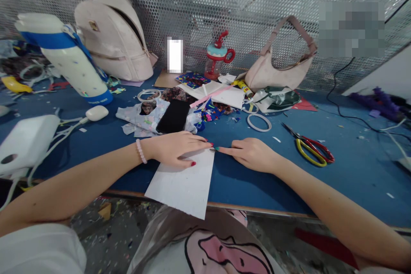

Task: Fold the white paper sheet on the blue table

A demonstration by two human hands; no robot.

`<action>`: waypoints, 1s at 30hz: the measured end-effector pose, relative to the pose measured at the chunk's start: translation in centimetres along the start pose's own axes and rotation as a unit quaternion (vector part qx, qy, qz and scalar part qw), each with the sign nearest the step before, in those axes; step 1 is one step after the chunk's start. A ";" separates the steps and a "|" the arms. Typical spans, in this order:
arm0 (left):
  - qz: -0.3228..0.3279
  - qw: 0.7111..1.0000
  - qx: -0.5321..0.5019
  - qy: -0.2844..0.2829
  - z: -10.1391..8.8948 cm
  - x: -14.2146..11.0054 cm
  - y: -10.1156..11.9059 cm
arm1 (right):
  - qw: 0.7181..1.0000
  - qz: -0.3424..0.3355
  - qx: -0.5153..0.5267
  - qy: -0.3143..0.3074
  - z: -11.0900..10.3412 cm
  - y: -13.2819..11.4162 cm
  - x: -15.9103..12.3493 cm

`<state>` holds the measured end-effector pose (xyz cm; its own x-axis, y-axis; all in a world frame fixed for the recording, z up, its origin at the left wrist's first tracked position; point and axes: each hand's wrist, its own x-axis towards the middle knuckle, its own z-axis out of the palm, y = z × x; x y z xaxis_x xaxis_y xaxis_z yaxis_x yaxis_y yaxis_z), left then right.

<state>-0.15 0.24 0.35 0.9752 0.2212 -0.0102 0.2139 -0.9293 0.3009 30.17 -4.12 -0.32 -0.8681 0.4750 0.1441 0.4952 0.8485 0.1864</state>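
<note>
Single head-worn view from above the lap, facing forward and down, hands fairly near

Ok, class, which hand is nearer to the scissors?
The right hand. It is left of the scissors, not touching them; the left hand is farther left, on the white sheet.

Stretches blue and flat as a tabletop (257, 192), sprinkled with paper scraps (276, 139). Carries a white sheet (183, 190) at the front, overhanging the near edge. Holds a red-and-yellow-handled cutting or gripping tool (310, 145) to the right, near a pale ring (260, 130). Bears patterned fabric (139, 116) farther back, a backpack (112, 43), bottle (69, 58) and white device (27, 143) leftward, and a handbag (279, 76) and purple object (379, 102) rightward.
</note>
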 end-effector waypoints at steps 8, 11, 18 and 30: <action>0.002 1.000 -0.003 0.002 0.0 0.0 0.1 | 1.000 0.013 0.001 -0.002 0.3 0.0 0.1; 0.001 1.000 -0.002 0.000 0.0 0.0 0.0 | 1.000 0.014 0.001 -0.003 0.3 0.0 0.1; 0.001 1.000 0.002 -0.002 0.0 0.0 0.0 | 1.000 0.008 -0.001 0.005 0.3 -0.1 0.2; 0.011 1.000 0.003 0.001 0.1 0.1 0.1 | 1.000 0.029 0.001 0.001 0.6 -0.1 0.2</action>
<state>-0.07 0.12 0.29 0.9795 0.2015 -0.0024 0.1932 -0.9357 0.2951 29.95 -4.00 -0.91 -0.8382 0.5225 0.1563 0.5441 0.8205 0.1753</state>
